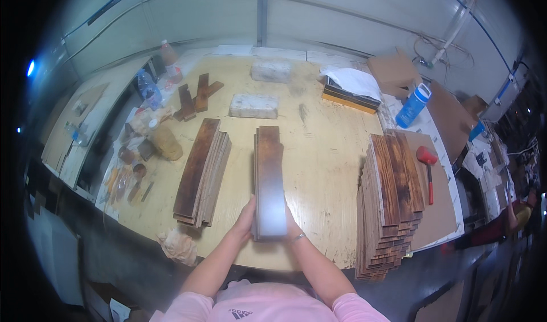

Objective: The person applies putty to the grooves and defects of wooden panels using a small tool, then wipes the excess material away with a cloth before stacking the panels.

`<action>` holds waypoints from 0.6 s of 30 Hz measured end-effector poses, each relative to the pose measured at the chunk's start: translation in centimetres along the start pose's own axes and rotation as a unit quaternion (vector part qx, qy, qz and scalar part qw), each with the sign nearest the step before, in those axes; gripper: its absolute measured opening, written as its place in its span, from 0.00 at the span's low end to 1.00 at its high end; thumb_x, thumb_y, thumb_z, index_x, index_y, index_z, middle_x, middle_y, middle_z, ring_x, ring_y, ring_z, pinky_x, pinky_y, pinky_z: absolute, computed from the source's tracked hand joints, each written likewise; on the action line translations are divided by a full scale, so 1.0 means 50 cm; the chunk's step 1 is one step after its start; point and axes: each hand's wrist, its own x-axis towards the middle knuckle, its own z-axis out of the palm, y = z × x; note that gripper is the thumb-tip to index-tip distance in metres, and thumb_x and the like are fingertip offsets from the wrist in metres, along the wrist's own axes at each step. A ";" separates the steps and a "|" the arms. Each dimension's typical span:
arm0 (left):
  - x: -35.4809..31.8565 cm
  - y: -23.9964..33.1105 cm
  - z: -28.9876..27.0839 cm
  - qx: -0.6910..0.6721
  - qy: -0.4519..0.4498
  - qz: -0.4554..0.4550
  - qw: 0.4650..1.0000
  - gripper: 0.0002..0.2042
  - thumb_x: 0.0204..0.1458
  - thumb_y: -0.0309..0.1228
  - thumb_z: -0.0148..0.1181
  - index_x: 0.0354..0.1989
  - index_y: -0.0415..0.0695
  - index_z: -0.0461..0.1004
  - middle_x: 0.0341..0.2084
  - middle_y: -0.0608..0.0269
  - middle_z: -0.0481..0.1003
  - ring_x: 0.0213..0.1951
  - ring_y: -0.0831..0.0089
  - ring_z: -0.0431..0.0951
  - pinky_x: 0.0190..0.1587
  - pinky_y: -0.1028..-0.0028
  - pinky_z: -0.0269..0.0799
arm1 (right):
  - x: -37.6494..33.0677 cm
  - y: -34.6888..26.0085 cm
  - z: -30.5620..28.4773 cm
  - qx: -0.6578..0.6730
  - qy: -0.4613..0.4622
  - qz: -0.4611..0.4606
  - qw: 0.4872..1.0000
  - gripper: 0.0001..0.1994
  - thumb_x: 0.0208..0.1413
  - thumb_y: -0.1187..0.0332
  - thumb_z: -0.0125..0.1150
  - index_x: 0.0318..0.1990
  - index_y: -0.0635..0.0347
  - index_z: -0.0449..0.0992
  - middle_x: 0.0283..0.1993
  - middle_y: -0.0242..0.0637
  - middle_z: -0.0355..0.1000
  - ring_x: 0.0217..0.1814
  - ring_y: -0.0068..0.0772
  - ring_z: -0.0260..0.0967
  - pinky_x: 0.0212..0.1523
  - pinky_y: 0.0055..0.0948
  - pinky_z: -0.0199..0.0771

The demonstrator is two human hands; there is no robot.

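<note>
Between my two hands is a stack of dark brown wooden planks point(269, 174), its glossy top plank catching the light at the near end. My left hand point(245, 218) is pressed along the stack's left side, and my right hand point(293, 226) along its right side; most of the fingers are hidden by the planks. A second plank stack point(197, 171) lies to the left, a little apart. To the right rises a taller, stepped pile of scorched-looking planks point(393, 179) with bold grain.
Two whitish blocks point(254, 106) lie beyond my hands. Short wood pieces point(196, 96), bottles point(149, 88) and a jar point(165, 139) stand at left. A red mallet point(427, 155), blue bottle point(413, 105) and yellow-black box point(350, 97) are at right. Crumpled paper point(178, 246) sits by the near edge.
</note>
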 end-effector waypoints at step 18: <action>0.067 0.078 -0.099 -0.050 0.001 -0.004 0.999 0.30 0.65 0.56 0.36 0.62 0.43 0.63 0.50 0.58 0.72 0.51 0.67 0.74 0.52 0.68 0.74 | 0.261 0.125 -0.040 0.111 -0.012 -0.009 0.994 0.21 0.69 0.54 0.45 0.58 0.60 0.67 0.42 0.32 0.72 0.43 0.21 0.70 0.42 0.22 0.76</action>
